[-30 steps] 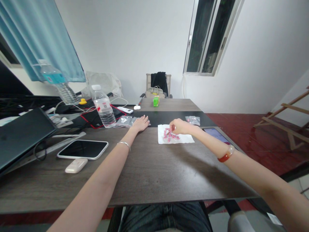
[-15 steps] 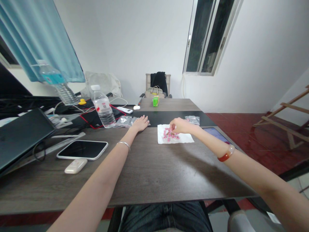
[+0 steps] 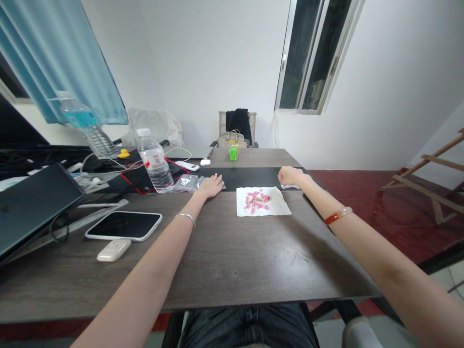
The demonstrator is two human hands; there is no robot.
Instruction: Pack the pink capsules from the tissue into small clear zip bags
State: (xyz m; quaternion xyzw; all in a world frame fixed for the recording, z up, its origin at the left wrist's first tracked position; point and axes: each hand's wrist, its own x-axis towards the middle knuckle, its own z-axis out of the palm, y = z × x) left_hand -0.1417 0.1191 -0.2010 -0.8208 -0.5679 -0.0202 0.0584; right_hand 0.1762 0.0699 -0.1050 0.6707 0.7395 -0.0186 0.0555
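Observation:
My left hand (image 3: 211,186) lies flat with fingers spread, resting at the edge of some clear plastic bags (image 3: 189,182). My right hand (image 3: 290,176) is curled closed over another clear plastic bag (image 3: 291,187), which it mostly covers. Whatever its fingers hold, if anything, is hidden. Between the hands a white paper sheet (image 3: 280,205) lies on the table, with many small pink beads (image 3: 253,199) scattered on it. Among the beads are a few brownish, gold-toned slim pieces (image 3: 261,199), too small to name.
At left stand a water bottle (image 3: 155,162) and another bottle (image 3: 89,126). Nearer are a phone (image 3: 125,225), a white case (image 3: 114,250) and a dark laptop (image 3: 36,208). A green box (image 3: 233,153) and a white remote (image 3: 187,166) sit farther back.
My right hand has moved right and slightly away, from the beads on the paper to the plastic bag at right. My left hand stays in place.

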